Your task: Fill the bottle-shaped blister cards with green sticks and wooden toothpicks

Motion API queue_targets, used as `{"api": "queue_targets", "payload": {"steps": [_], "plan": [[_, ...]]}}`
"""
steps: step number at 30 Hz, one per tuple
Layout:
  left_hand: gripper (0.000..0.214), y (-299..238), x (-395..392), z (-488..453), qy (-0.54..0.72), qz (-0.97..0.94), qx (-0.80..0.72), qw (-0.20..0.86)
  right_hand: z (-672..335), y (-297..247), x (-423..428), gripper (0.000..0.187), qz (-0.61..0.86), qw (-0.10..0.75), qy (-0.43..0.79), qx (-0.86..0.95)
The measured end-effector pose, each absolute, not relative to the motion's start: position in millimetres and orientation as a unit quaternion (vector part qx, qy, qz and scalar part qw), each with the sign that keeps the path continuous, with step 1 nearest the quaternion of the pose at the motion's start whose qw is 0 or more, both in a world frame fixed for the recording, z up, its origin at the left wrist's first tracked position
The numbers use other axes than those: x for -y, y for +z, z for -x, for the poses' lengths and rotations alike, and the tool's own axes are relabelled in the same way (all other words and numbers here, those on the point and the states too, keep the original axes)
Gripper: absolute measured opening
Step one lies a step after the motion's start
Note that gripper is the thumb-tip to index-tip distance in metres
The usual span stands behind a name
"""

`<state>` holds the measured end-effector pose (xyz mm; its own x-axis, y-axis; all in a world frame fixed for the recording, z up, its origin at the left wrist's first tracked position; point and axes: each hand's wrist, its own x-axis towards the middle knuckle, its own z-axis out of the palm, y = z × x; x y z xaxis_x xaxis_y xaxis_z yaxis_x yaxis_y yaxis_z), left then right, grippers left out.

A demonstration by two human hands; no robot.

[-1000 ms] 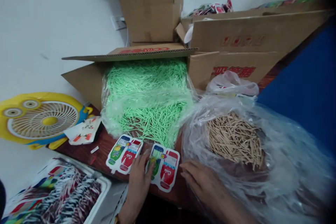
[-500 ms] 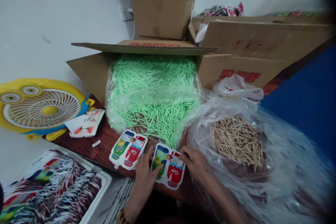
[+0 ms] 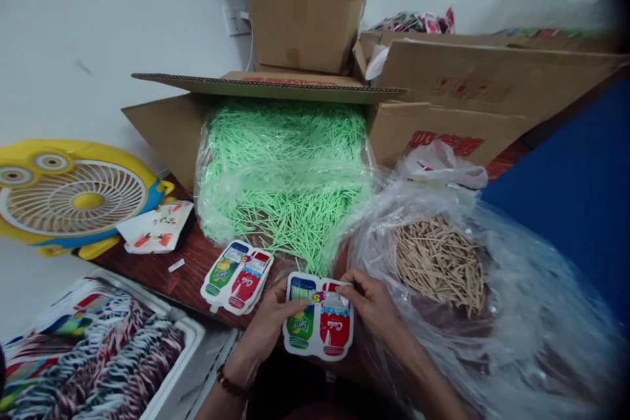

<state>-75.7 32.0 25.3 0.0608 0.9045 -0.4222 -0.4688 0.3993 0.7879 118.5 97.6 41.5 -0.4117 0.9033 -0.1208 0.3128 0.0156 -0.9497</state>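
Note:
My left hand (image 3: 270, 315) grips the left edge of a printed card (image 3: 319, 341), its thumb lying across the green Sprite picture. On the card's upper right, my right hand (image 3: 370, 302) pinches the edge near the red Cola picture. Pale green sticks show behind the window of the Sprite half. Left of my hands lies a small stack of similar cards (image 3: 237, 277) on the dark wooden table (image 3: 197, 275). Just beyond the card, a heap of thin green sticks (image 3: 295, 210) spills from a clear plastic bag inside a cardboard box (image 3: 162, 128).
Brown sticks (image 3: 440, 266) lie on clear plastic sheeting (image 3: 531, 315) at the right. A yellow fan (image 3: 88, 200) and a paper packet (image 3: 160, 228) stand left. Below them, a white bin (image 3: 191, 335) holds many packed cards. More cardboard boxes (image 3: 305, 13) rise behind.
The held card has been raised slightly and turned more upright. My left thumb has moved up over the Sprite picture, and my right hand has shifted slightly right with the card.

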Motion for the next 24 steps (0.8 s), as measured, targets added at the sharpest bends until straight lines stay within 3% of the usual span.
{"api": "queue_targets", "payload": {"steps": [8, 16, 24], "plan": [[0.029, 38, -41, 48, 0.439, -0.293, -0.536, 0.659, -132, 48, -86, 0.015, 0.452, 0.282, 0.526, 0.662], [0.022, 45, -45, 23, 0.392, -0.351, -0.497, 0.690, -153, 58, -81, 0.012, 0.448, 0.297, 0.581, 0.611], [0.022, 39, -55, 4, 0.362, -0.389, -0.511, 0.675, -177, 56, -79, 0.019, 0.485, 0.326, 0.517, 0.626]]}}
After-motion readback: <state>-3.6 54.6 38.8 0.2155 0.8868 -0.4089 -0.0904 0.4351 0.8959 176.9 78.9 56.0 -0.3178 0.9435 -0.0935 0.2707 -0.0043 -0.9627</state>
